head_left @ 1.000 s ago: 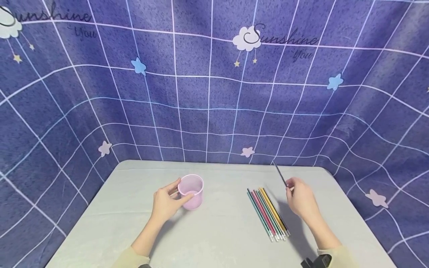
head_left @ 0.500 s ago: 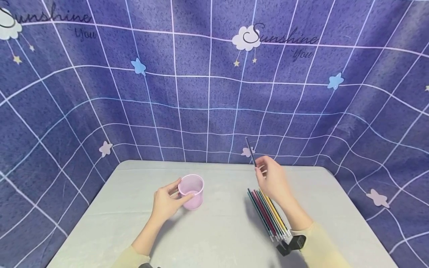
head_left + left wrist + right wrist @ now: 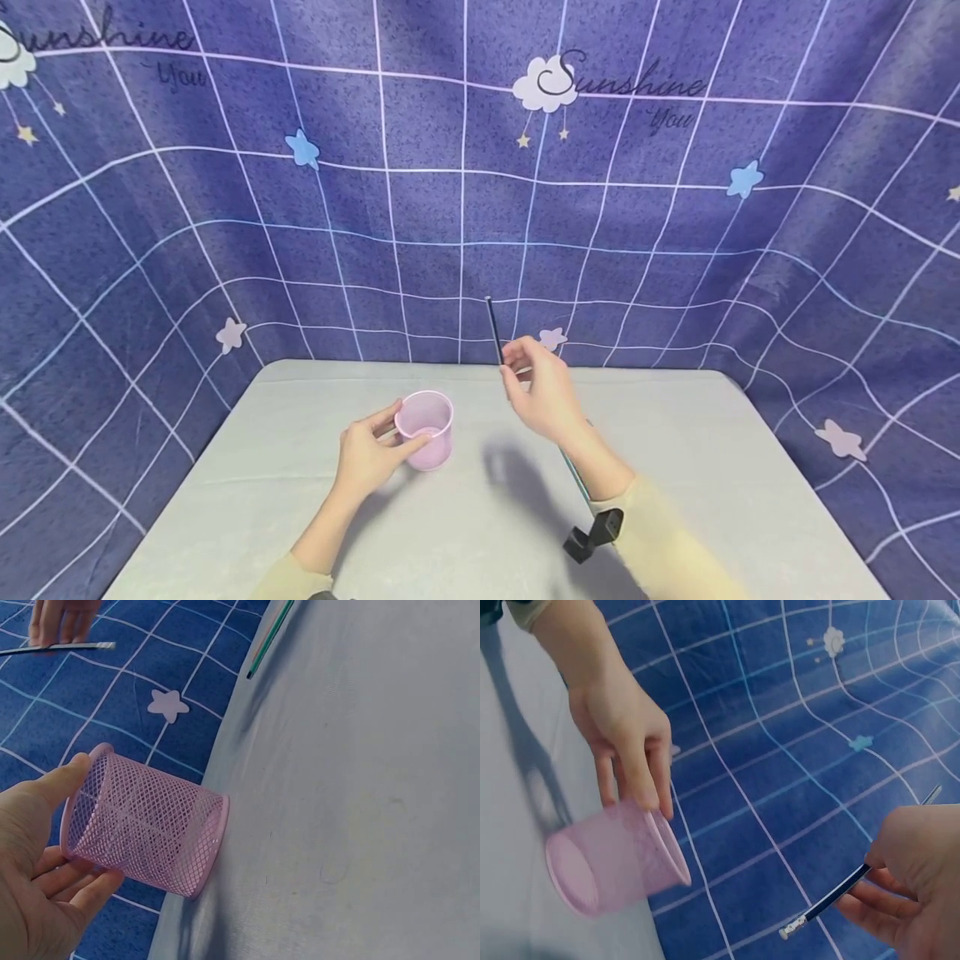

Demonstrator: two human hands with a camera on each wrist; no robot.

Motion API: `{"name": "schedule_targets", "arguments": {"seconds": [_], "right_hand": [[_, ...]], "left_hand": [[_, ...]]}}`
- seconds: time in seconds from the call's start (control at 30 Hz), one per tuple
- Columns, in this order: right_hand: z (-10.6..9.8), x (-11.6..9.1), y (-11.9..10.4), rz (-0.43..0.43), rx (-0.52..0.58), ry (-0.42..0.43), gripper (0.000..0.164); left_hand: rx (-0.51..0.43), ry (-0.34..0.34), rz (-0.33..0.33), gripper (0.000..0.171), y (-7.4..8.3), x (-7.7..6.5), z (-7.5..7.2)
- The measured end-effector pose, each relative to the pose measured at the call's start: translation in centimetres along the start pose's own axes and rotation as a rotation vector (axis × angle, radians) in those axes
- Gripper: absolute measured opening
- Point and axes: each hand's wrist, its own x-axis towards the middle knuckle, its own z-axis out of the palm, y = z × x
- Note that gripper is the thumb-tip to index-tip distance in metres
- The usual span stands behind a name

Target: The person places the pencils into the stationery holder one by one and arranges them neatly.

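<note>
In the head view, a pink mesh pencil cup [image 3: 427, 452] stands upright on the table, its mouth facing up. My left hand [image 3: 370, 457] grips it from the left, thumb and fingers at the rim; the left wrist view shows the cup's mesh wall [image 3: 146, 825]. To the right, my right hand [image 3: 543, 390] pinches a dark pencil [image 3: 493, 329] above the table. One end points up; the right wrist view shows the pencil [image 3: 832, 894] with its white eraser end lower, on the cup's side.
Beneath my right forearm lie more pencils, mostly hidden, with a teal pencil [image 3: 576, 473] showing at the edge. A pale cloth covers the table [image 3: 465, 533]. Behind it hangs a blue grid-patterned curtain [image 3: 420, 200]. A black device [image 3: 600, 529] sits on my right wrist.
My right hand has moved left and up with the dark pencil, from right of the pencil row, across it, toward the cup. The left hand keeps its grip on the cup.
</note>
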Motion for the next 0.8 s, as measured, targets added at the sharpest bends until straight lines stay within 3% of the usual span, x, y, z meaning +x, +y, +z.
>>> {"name": "schedule_targets", "arguments": {"seconds": [0.23,0.43,0.8], "right_hand": [[3.1,0.8,-1.4,-0.017,0.119,-0.014,0.013],[6.2,0.9,-1.6,-0.024,0.154,-0.05,0.013],[10.6,1.7,-0.2,0.003,0.1,-0.254,0.011]], "left_hand": [[-0.013,0.0,0.0,0.078,0.1,0.0,0.0],[-0.008,-0.002,0.002,0.078,0.0,-0.2,0.1],[-0.03,-0.03,0.01,0.075,-0.2,0.1,-0.2]]}}
